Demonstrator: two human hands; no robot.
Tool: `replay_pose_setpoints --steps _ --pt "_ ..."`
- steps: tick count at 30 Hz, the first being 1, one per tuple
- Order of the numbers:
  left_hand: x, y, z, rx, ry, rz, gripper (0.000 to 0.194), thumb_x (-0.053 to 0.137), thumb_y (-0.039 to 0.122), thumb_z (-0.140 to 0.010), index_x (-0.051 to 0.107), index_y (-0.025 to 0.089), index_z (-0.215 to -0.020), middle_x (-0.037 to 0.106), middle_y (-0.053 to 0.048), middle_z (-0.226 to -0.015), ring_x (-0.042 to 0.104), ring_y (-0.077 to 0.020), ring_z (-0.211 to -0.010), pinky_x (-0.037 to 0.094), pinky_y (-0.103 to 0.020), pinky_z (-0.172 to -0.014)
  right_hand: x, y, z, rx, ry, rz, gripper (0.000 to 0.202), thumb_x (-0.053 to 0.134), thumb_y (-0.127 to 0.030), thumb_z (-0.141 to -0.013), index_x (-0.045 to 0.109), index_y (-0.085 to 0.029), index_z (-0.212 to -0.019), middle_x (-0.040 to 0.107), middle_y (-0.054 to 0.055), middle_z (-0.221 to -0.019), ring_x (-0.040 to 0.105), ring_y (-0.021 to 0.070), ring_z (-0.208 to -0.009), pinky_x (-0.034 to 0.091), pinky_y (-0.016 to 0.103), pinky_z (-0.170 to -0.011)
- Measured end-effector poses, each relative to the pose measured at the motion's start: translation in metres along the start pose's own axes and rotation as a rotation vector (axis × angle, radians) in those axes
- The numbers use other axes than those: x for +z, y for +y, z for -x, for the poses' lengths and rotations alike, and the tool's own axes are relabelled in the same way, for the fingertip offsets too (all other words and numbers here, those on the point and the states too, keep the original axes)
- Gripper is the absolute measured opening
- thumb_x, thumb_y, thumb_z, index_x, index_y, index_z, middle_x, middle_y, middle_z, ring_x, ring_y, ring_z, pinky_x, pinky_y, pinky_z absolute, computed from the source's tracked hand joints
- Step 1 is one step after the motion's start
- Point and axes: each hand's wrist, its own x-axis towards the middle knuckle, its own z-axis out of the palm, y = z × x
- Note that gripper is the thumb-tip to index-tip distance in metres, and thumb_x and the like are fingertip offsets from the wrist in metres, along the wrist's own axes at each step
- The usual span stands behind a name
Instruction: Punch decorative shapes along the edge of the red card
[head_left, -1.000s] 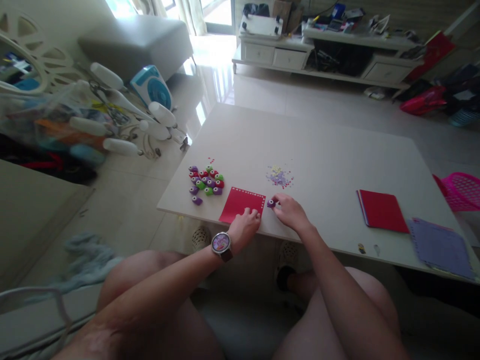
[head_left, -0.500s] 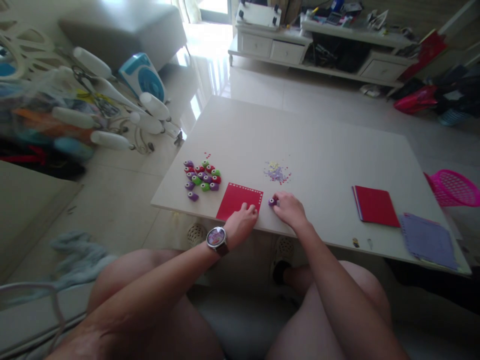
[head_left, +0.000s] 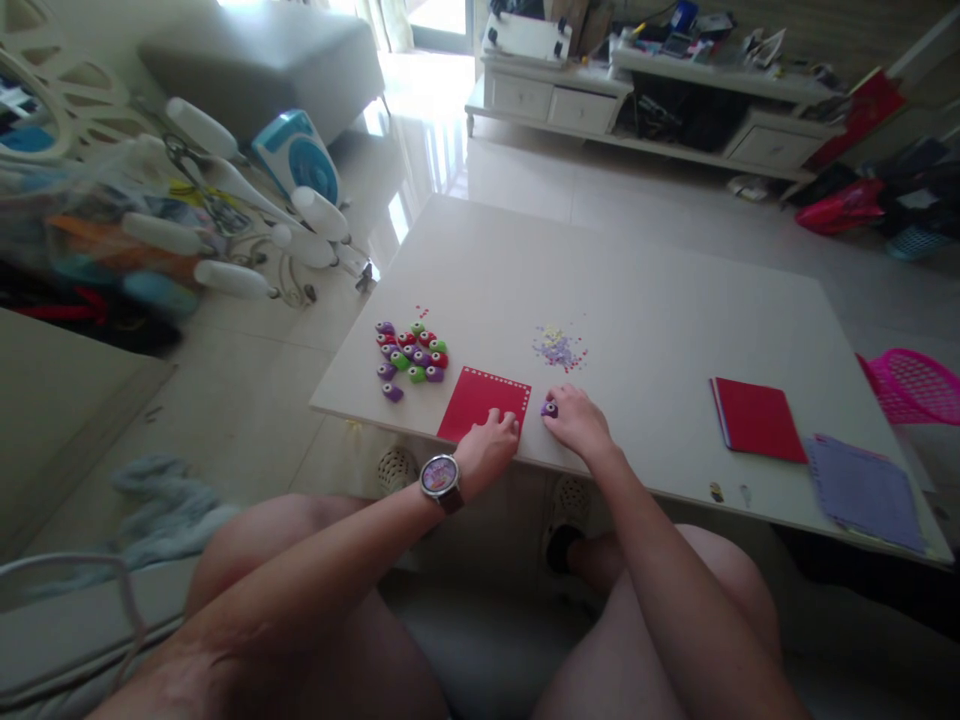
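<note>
A red sheet with small holes along its far and right edges lies at the table's near edge. My left hand rests on its lower right part, fingers spread and slightly bent, holding nothing. Just right of the sheet, my right hand has its fingers closed round a small purple punch on the tabletop. Several purple, green and red punches form a group left of the sheet. Beyond my right hand lies a scatter of tiny purple, yellow and red paper bits.
On the right of the white table lie a red stack and purple sheets with notched edges. Two small items sit near the front edge. A pink basket stands beyond the right edge.
The whole view has shifted slightly. The purple punch in my right hand has turned a little, while my left hand stays on the red sheet.
</note>
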Motion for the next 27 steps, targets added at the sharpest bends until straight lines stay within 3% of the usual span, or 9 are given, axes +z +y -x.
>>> replay_pose_setpoints --steps 17,23,27 --pt "0.000 -0.005 -0.001 0.031 0.026 0.010 0.032 0.044 0.007 -0.103 0.068 0.009 -0.125 0.059 -0.020 -0.129 0.055 -0.0325 -0.122 0.062 -0.037 -0.086 -0.004 0.000 -0.001 -0.032 -0.069 -0.052 0.024 0.058 -0.014 -0.096 0.071 -0.018 -0.116 0.072 0.012 -0.122 0.064 0.0251 -0.113 0.046 0.033 -0.096" --pt "0.003 -0.010 -0.001 0.056 0.057 -0.011 0.037 0.044 0.005 -0.102 0.063 0.007 -0.133 0.060 -0.020 -0.131 0.056 -0.0322 -0.120 0.060 -0.036 -0.084 -0.008 0.005 -0.002 -0.008 -0.083 -0.108 0.028 0.060 -0.009 -0.089 0.072 -0.021 -0.111 0.077 0.011 -0.119 0.068 0.0229 -0.107 0.046 0.029 -0.086" --pt "0.004 -0.016 -0.002 0.092 0.090 -0.006 0.033 0.047 0.004 -0.101 0.065 0.009 -0.128 0.063 -0.018 -0.126 0.057 -0.0291 -0.115 0.057 -0.037 -0.093 -0.009 0.009 -0.003 0.023 -0.076 -0.144 0.023 0.062 -0.013 -0.090 0.072 -0.023 -0.108 0.080 0.009 -0.111 0.071 0.0230 -0.099 0.045 0.029 -0.078"
